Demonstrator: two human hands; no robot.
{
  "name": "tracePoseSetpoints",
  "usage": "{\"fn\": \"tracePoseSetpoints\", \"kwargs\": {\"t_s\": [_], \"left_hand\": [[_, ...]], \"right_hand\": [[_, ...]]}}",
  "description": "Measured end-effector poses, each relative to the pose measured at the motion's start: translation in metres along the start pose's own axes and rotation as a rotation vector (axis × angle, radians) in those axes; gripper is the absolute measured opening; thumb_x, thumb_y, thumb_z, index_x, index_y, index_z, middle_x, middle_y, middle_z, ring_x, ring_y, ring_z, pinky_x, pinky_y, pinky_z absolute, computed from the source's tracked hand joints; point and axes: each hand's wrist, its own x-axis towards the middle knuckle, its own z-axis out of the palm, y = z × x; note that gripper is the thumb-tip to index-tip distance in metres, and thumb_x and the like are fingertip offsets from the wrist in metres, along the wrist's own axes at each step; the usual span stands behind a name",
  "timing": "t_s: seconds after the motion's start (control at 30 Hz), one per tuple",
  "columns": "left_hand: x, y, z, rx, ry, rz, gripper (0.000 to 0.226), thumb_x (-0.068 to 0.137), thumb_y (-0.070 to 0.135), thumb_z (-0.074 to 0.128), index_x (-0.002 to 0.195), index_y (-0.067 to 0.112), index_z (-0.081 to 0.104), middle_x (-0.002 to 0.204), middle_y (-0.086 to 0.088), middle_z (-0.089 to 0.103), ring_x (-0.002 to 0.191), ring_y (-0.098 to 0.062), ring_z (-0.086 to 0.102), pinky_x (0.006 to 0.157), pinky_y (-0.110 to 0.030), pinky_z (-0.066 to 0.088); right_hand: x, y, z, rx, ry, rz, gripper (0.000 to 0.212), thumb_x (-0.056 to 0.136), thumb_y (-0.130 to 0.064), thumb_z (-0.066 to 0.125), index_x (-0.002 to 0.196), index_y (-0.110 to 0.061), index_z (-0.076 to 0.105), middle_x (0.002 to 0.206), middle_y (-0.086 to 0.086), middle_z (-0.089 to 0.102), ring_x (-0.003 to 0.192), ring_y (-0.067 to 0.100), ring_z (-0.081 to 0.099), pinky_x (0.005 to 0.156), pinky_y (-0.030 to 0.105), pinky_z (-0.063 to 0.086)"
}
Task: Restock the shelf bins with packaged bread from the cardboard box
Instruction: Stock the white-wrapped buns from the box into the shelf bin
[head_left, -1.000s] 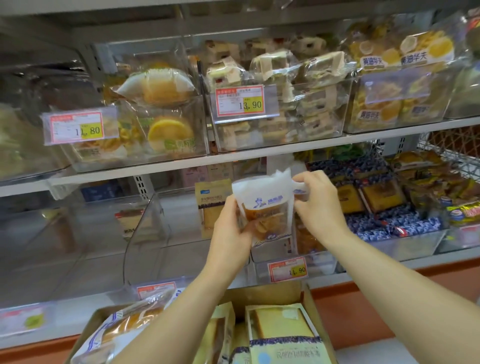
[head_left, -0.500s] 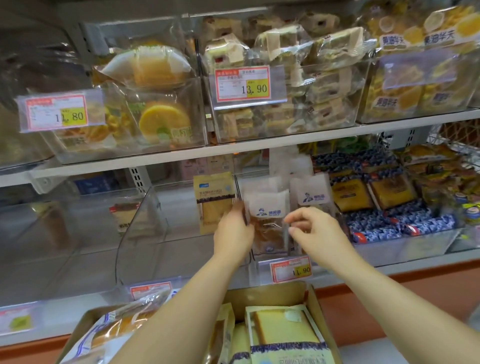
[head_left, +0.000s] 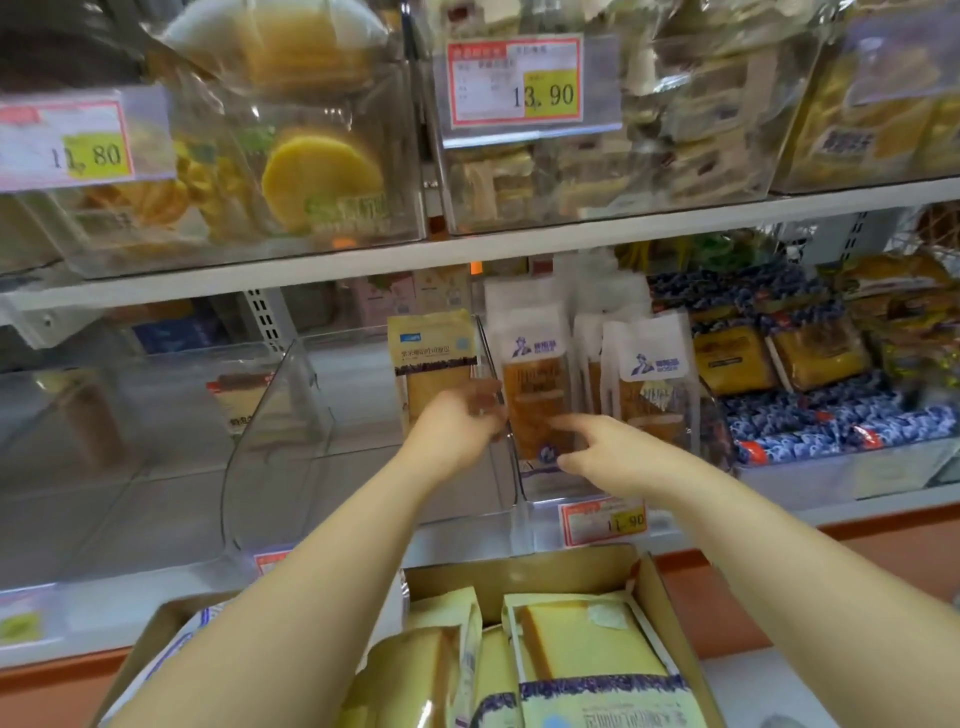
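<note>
A white-topped bread package (head_left: 535, 364) stands upright in a clear bin (head_left: 540, 486) on the lower shelf, beside a second white-topped package (head_left: 649, 369). My left hand (head_left: 457, 431) grips its left edge, next to the bin wall. At the package's lower front, my right hand (head_left: 597, 447) touches it with fingers spread. The cardboard box (head_left: 649, 582) sits below my arms and holds several yellow bread packages (head_left: 587, 644).
A yellow package (head_left: 431, 353) stands in the clear bin (head_left: 270, 415) to the left, which is otherwise nearly bare. Blue-wrapped goods (head_left: 810, 431) fill the bin on the right. The upper shelf (head_left: 571, 239) carries full bins with price tags (head_left: 519, 80).
The package went from mid-air in both hands into the lower-shelf bin. My right hand let go and now rests against its lower front. The view moved closer to the shelf.
</note>
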Motion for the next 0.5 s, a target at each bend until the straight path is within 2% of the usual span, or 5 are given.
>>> {"fn": "tracePoseSetpoints", "kwargs": {"t_s": [0.07,0.17,0.33,0.4,0.5], "left_hand": [[-0.001,0.000,-0.003,-0.060,-0.016,-0.008,0.038,0.095,0.017,0.055,0.133,0.016,0.050,0.110,0.002,0.062,0.073,-0.005,0.062,0.053,-0.008,0.045],[-0.002,-0.003,-0.006,-0.094,-0.042,-0.002,0.037,0.094,0.021,0.056,0.131,0.019,0.051,0.111,0.005,0.062,0.072,-0.003,0.064,0.065,-0.018,0.051],[0.001,-0.011,-0.008,-0.126,-0.087,0.016,0.034,0.093,0.026,0.058,0.126,0.026,0.050,0.116,0.006,0.062,0.088,-0.012,0.069,0.083,-0.033,0.054],[0.003,-0.014,-0.009,-0.154,-0.101,0.023,0.030,0.093,0.027,0.058,0.121,0.029,0.049,0.114,0.006,0.062,0.088,-0.012,0.069,0.084,-0.033,0.054],[0.005,-0.020,-0.008,-0.176,-0.107,0.041,0.028,0.092,0.030,0.059,0.118,0.034,0.048,0.114,0.007,0.062,0.087,-0.011,0.069,0.086,-0.033,0.055]], "right_hand": [[0.009,-0.005,-0.002,-0.069,-0.074,0.022,0.054,0.095,-0.018,0.051,0.146,-0.028,0.033,0.147,-0.002,0.041,0.126,0.019,0.045,0.097,0.027,0.037],[0.025,-0.010,0.000,-0.218,-0.150,0.052,0.053,0.094,-0.012,0.048,0.145,-0.021,0.034,0.139,0.008,0.048,0.116,0.024,0.051,0.093,0.029,0.040],[0.053,-0.010,0.003,-0.338,-0.191,0.089,0.073,0.098,-0.013,0.042,0.151,-0.024,-0.008,0.146,0.013,0.039,0.119,0.028,0.050,0.096,0.032,0.043],[0.064,-0.005,0.007,-0.347,-0.163,0.084,0.071,0.097,-0.014,0.047,0.152,-0.020,0.002,0.140,0.012,0.046,0.116,0.028,0.052,0.093,0.032,0.044],[0.074,0.005,0.016,-0.362,-0.212,0.070,0.052,0.092,-0.012,0.052,0.141,-0.018,0.035,0.124,0.007,0.053,0.105,0.024,0.056,0.089,0.033,0.048]]}}
